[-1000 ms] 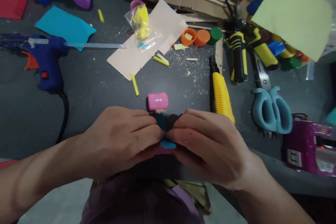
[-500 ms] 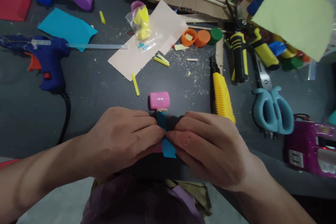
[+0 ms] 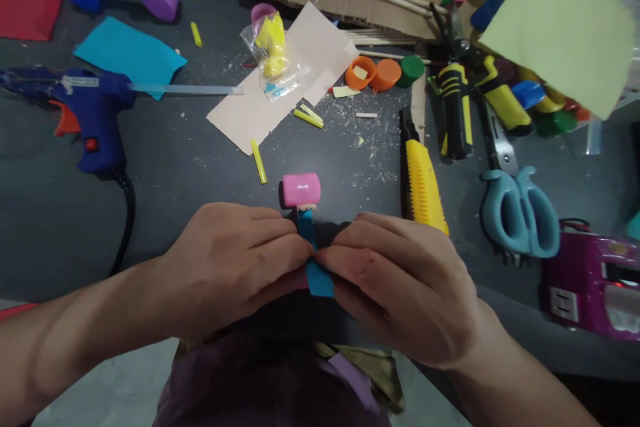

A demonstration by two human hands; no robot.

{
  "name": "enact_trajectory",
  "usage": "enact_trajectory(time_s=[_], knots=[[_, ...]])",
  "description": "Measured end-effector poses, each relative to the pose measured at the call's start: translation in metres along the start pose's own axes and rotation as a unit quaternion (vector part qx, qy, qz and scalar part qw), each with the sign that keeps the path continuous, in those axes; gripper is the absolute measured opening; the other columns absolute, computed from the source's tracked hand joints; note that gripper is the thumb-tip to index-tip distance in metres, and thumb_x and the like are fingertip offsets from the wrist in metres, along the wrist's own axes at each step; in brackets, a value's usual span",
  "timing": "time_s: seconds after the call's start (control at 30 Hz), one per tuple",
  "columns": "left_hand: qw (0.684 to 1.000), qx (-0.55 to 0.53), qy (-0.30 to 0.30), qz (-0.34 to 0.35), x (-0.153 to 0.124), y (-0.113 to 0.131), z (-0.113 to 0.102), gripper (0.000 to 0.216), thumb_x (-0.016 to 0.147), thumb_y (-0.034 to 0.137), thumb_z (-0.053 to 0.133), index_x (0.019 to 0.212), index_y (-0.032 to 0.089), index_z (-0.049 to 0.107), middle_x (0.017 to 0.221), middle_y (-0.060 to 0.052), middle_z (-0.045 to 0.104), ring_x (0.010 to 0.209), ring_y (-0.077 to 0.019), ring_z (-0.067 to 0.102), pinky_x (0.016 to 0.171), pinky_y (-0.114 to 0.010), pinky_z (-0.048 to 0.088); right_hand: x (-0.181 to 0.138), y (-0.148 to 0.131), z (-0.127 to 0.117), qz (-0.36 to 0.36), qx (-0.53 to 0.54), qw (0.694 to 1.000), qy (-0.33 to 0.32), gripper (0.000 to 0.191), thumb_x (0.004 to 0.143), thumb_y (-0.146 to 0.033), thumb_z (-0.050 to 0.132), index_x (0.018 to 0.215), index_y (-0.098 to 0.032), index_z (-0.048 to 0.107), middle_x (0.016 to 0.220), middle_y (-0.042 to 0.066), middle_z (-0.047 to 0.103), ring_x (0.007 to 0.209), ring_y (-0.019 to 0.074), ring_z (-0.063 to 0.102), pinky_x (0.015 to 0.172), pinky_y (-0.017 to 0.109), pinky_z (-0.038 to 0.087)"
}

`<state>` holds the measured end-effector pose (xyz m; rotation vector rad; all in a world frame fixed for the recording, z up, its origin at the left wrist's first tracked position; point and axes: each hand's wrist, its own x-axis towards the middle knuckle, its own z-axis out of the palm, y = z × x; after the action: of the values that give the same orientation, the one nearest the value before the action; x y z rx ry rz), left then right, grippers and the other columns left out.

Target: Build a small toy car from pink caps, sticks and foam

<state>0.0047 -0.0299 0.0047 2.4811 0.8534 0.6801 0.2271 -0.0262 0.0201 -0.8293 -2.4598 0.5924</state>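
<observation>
My left hand [image 3: 245, 257] and my right hand [image 3: 400, 277] meet at the table's front edge, fingers closed on a narrow blue paper strip [image 3: 319, 279] from either side. The strip lies along a thin stick-like piece, mostly covered by my fingers. At the far end of that piece sits a pink cylinder [image 3: 302, 189], lying crosswise, with a pale scalloped edge just below it. Something pinkish shows under my left fingertips, too covered to name. My fingertips nearly touch each other over the strip.
A blue glue gun [image 3: 103, 103] lies at left, its cord running forward. To the right are a yellow utility knife [image 3: 424, 180], pliers [image 3: 456, 107], blue-handled scissors [image 3: 520, 210] and a purple power outlet box [image 3: 590, 283]. Pale paper [image 3: 250, 120] and bottle caps [image 3: 386, 73] lie behind.
The pink cylinder and the blue strip have shifted slightly to the left. The strip's near end looks turned a little. Both hands keep their hold in nearly the same place.
</observation>
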Motion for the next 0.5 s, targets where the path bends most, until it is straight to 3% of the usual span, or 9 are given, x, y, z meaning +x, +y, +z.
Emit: enact_trajectory(time_s=[0.2,0.4,0.5], knots=[[0.999,0.009,0.017,-0.049,0.002,0.0,-0.002,0.027,0.106,0.034,0.045,0.1,0.02,0.067,0.082,-0.001,0.071,0.071,-0.0147,0.066,0.059,-0.026,0.044,0.001,0.0,0.005,0.013,-0.021,0.999,0.04,0.027,0.098,-0.014,0.055,0.073,-0.017,0.063,0.074,0.004,0.065,0.067,0.0142,0.057,0.061,0.028,0.045],[0.998,0.018,0.019,-0.052,0.0,-0.001,-0.002,0.024,0.104,0.034,0.05,0.101,0.019,0.069,0.079,0.0,0.071,0.064,-0.0128,0.063,0.055,-0.026,0.042,-0.002,-0.003,-0.004,0.063,-0.025,0.997,0.047,0.009,0.099,-0.027,0.062,0.099,-0.019,0.067,0.085,0.004,0.07,0.073,0.0158,0.065,0.066,0.029,0.05],[0.998,0.026,0.019,-0.05,0.0,-0.001,-0.001,0.024,0.104,0.033,0.049,0.101,0.02,0.069,0.08,0.0,0.072,0.063,-0.0129,0.064,0.054,-0.026,0.042,-0.003,-0.001,-0.008,0.064,-0.035,0.996,0.057,0.009,0.096,-0.027,0.067,0.096,-0.019,0.067,0.08,0.003,0.068,0.07,0.0162,0.064,0.065,0.03,0.049]])
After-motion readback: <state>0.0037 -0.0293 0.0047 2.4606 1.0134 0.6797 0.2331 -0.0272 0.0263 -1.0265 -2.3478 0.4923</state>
